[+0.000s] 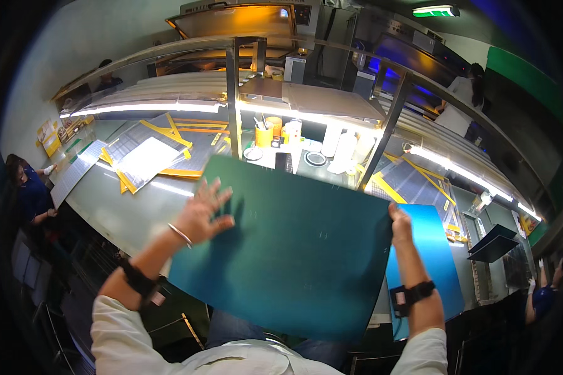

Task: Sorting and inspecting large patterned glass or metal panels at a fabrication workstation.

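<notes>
A large, flat teal-green sheet [288, 250] is tilted in front of me, its near edge over my lap. My right hand [401, 225] grips its far right corner, with the thumb on top. My left hand [203, 212] is over the sheet's left side, fingers spread and casting a shadow on it. Whether the palm touches the surface I cannot tell. Beside my right forearm lies a bright blue sheet [428, 244], partly covered by the green one and by my arm.
Yellow-edged films [153, 153] lie on the light table [100, 200] at left, with another yellow-edged stack [419, 184] at right. Metal posts [233, 100] hold up a shelf with lamps. Bottles [346, 147] and an orange cup [264, 134] stand behind the sheet. Other people are working at both sides.
</notes>
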`<state>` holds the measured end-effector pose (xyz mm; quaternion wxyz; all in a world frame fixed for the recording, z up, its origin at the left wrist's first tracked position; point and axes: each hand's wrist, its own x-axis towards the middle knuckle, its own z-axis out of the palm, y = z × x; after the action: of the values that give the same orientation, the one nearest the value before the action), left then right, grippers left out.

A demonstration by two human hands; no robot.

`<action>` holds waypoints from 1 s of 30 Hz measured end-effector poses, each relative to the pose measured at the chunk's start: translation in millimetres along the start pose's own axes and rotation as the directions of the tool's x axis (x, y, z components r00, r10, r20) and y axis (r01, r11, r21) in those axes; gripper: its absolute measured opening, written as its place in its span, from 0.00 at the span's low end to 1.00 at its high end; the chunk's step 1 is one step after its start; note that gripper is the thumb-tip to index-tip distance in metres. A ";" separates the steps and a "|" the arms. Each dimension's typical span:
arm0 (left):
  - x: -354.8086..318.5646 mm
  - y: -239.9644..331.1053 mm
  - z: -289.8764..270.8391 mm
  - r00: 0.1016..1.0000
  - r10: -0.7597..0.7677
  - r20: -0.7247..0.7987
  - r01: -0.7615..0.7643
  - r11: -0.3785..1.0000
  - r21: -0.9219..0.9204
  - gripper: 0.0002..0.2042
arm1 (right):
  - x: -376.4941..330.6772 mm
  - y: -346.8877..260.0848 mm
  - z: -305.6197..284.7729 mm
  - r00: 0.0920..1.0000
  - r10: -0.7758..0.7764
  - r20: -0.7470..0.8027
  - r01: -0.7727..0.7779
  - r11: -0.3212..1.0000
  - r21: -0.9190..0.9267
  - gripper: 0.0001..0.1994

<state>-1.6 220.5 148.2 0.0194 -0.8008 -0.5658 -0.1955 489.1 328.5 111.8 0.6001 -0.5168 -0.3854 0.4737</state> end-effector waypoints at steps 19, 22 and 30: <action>-17.8 62.2 118.0 0.902 -0.306 0.305 0.217 0.931 0.292 0.36 | -244.8 125.2 -317.3 0.588 0.413 -0.695 -0.222 0.909 0.352 0.21; 3.1 100.8 124.7 0.938 -0.129 0.321 0.095 0.988 0.119 0.35 | -244.5 114.4 -303.4 0.706 0.215 -0.675 -0.094 0.973 0.212 0.10; 37.0 172.3 124.0 0.940 0.210 0.268 -0.161 0.968 -0.194 0.31 | -287.5 103.8 -272.5 0.752 0.304 -0.585 0.155 0.781 0.605 0.15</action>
<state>202.4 223.2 78.9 -0.1125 -0.8692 -0.4657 -0.1220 657.8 -17.2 -28.6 0.8102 -0.4380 0.0494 0.3864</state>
